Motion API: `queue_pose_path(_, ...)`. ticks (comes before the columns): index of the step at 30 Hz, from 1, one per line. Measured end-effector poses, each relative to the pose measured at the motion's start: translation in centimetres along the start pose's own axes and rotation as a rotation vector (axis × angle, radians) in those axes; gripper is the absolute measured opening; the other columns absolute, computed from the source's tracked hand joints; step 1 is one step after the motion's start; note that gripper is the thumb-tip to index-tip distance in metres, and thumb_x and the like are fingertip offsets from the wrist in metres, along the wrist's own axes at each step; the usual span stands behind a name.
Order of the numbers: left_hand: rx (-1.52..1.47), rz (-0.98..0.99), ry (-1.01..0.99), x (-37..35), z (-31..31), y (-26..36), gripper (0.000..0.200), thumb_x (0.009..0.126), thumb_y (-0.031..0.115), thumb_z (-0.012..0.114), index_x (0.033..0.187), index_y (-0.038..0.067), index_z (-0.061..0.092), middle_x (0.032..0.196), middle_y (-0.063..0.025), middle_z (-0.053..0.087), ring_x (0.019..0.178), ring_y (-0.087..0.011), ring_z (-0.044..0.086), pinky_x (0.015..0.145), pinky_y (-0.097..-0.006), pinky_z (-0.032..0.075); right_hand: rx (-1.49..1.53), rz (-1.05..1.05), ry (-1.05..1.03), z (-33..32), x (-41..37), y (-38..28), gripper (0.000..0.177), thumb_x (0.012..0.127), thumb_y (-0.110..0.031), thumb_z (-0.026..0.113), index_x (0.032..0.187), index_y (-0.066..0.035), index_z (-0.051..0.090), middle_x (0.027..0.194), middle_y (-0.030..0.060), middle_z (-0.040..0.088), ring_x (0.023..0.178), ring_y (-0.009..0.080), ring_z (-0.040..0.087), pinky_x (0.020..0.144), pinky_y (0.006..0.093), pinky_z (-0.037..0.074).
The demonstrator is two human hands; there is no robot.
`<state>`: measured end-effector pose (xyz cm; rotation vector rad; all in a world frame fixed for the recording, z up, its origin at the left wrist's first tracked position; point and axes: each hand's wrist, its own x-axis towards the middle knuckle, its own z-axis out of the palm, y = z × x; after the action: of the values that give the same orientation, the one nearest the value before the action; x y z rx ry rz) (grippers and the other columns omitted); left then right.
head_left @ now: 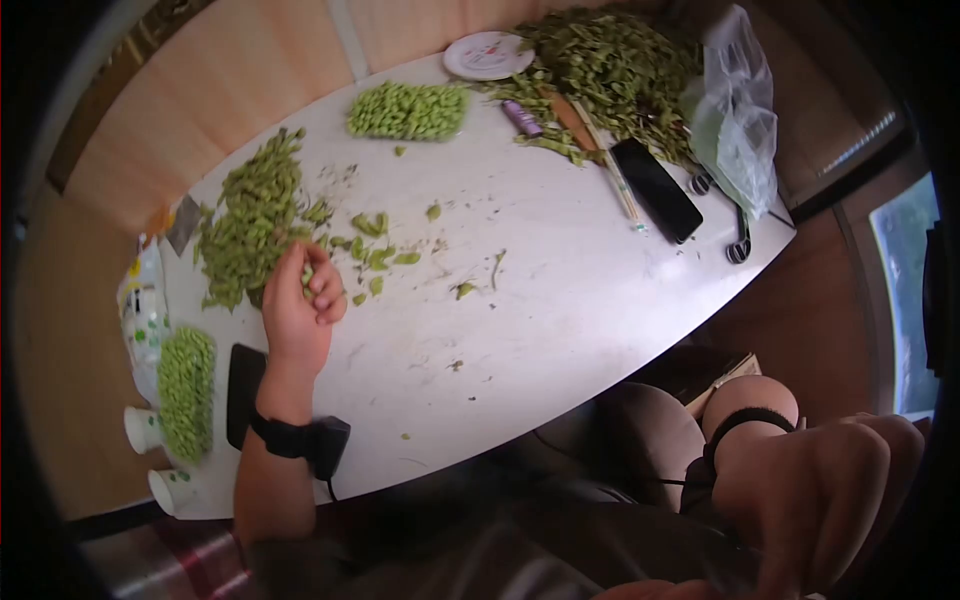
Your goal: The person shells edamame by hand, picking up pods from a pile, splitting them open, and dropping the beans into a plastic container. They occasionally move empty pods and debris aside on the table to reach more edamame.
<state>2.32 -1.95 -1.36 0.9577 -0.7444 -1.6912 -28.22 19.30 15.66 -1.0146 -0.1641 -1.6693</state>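
Observation:
My left hand [303, 295] is over the near edge of a heap of green soybean pods [250, 215] at the table's left. Its fingers are curled, and a bit of green pod shows between them. Several loose pods [378, 256] lie just right of that hand. My right hand [830, 480] is raised close to the camera at the lower right, off the table's edge. Its fingers are bent in, and whatever they hold is hidden. A black band with a small box [325, 445] is on my left wrist.
Shelled beans fill a tray [410, 112] at the back and another [187, 395] at left, near two white cups [143, 428]. A dark pod heap [610, 70], plate [488, 55], phone [657, 190], purple tube [522, 118] and plastic bag [735, 110] lie at the back right.

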Motion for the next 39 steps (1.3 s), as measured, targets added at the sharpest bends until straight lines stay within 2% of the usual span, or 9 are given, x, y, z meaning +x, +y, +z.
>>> queue_pose_path(5,0.162,0.014,-0.081,-0.3,1.0,-0.6,0.027,0.111,0.03,0.044,0.099,0.009,0.056,0.074,0.0031,0.039,0.06,-0.0059,0.034,0.047,-0.0215,0.026,0.0,-0.006,-0.032,-1.4,-0.9,-2.7,0.022,0.099,-0.029,0.068,0.092,-0.015,0.053,0.09,0.0108,0.055,0.084,0.0331,0.058,0.07,0.0507,0.053)
queue_pose_path(6,0.157,0.015,-0.073,0.0,1.1,-0.6,0.027,0.111,0.03,0.044,0.099,0.009,0.056,0.074,0.003,0.039,0.06,-0.0059,0.034,0.047,-0.0215,0.026,0.172,0.033,-0.044,-1.8,-0.4,-2.6,0.022,0.094,-0.016,0.068,0.081,-0.011,0.051,0.087,0.0085,0.047,0.083,0.0269,0.048,0.066,0.0384,0.047)
queue_pose_path(7,0.154,0.011,-0.067,0.0,1.3,-0.6,0.027,0.111,0.03,0.044,0.099,0.009,0.056,0.074,0.003,0.039,0.06,-0.0059,0.034,0.048,-0.0216,0.026,0.178,0.018,-0.026,-2.0,-0.5,-3.1,0.022,0.094,-0.016,0.068,0.081,-0.011,0.051,0.087,0.0085,0.047,0.083,0.0269,0.048,0.066,0.0384,0.047)
queue_pose_path(20,0.155,-0.088,0.036,14.9,9.5,3.3,0.022,0.105,0.027,0.055,0.102,0.005,0.054,0.082,-0.0006,0.045,0.067,-0.0124,0.042,0.054,-0.026,0.036,-2.221,-0.213,-0.164,-13.6,2.8,-10.5,0.021,0.101,-0.004,0.06,0.118,0.008,0.063,0.114,0.0184,0.066,0.094,0.0237,0.066,0.084,0.0322,0.053)
queue_pose_path(21,0.173,0.001,0.114,16.6,10.2,3.6,0.023,0.104,0.028,0.056,0.102,0.005,0.054,0.084,-0.0014,0.046,0.069,-0.0131,0.043,0.057,-0.0274,0.038,-1.437,-0.184,0.409,-16.7,2.0,-7.0,0.026,0.099,-0.003,0.062,0.124,0.006,0.059,0.112,0.0133,0.066,0.103,0.0211,0.065,0.094,0.0309,0.05)
queue_pose_path(24,0.244,0.157,0.196,19.5,11.3,3.3,0.026,0.103,0.029,0.058,0.105,0.003,0.055,0.09,-0.0036,0.048,0.075,-0.0144,0.046,0.067,-0.0311,0.044,-2.17,0.056,0.01,-26.1,1.4,-5.1,0.05,0.086,-0.011,0.074,0.13,0.002,0.054,0.118,0.0216,0.063,0.111,0.0386,0.059,0.098,0.0448,0.049)
queue_pose_path(29,0.332,0.345,0.233,20.6,12.6,1.1,0.039,0.101,0.033,0.061,0.119,-0.002,0.057,0.11,-0.0105,0.056,0.1,-0.0194,0.055,0.095,-0.0388,0.05,-2.296,0.282,0.051,-28.5,-0.4,-3.5,0.073,0.079,-0.02,0.081,0.139,0.005,0.048,0.123,0.0239,0.06,0.116,0.0407,0.055,0.103,0.0466,0.045)
queue_pose_path(31,0.405,0.396,0.17,20.4,13.1,0.6,0.049,0.102,0.032,0.059,0.134,-0.005,0.053,0.132,-0.0166,0.056,0.127,-0.0253,0.053,0.11,-0.0418,0.044,-2.263,0.309,0.065,-29.0,-0.2,-3.8,0.074,0.079,-0.02,0.082,0.139,0.006,0.047,0.124,0.0241,0.06,0.117,0.0408,0.055,0.103,0.0467,0.045)
queue_pose_path(39,0.536,0.494,0.087,20.3,13.3,-0.2,0.042,0.104,0.028,0.053,0.133,-0.001,0.061,0.142,-0.0119,0.056,0.14,-0.0265,0.045,0.113,-0.0414,0.042,-2.258,0.301,0.105,-29.1,-0.4,-3.5,0.079,0.077,-0.021,0.085,0.139,0.009,0.046,0.126,0.0254,0.059,0.117,0.0413,0.055,0.103,0.0467,0.045)
